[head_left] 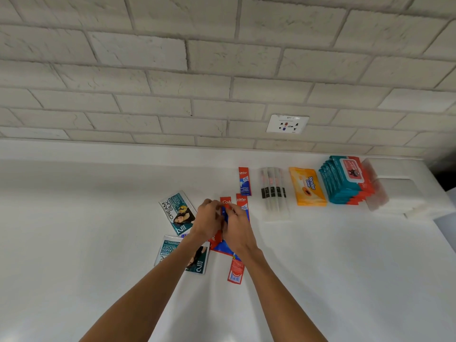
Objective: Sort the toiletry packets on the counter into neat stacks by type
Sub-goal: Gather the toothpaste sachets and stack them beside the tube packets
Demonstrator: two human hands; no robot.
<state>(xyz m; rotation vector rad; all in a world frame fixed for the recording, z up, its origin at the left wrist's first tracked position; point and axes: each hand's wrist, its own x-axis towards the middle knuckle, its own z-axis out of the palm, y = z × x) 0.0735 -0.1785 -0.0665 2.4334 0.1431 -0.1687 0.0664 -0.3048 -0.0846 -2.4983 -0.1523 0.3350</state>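
Left hand (206, 219): fingers curled, tips pinching the red top of a toothpaste sachet (225, 203).
Right hand (238, 232): fingers curled over the same sachet's blue part; the hands touch.
Loose sachets (244, 181): two at 1 o'clock of the hands, one at 6 o'clock, more under the wrists.
Shampoo packets (172, 209): two, at 8 to 10 o'clock.
Back row, 2 o'clock: clear toothbrush sleeves (274, 191), orange wipes pack (307, 186), teal wipes stack (344, 181), side by side.
Counter (86, 218): white.
Wall (148, 70): pale brick; socket (287, 123) at 1 o'clock.
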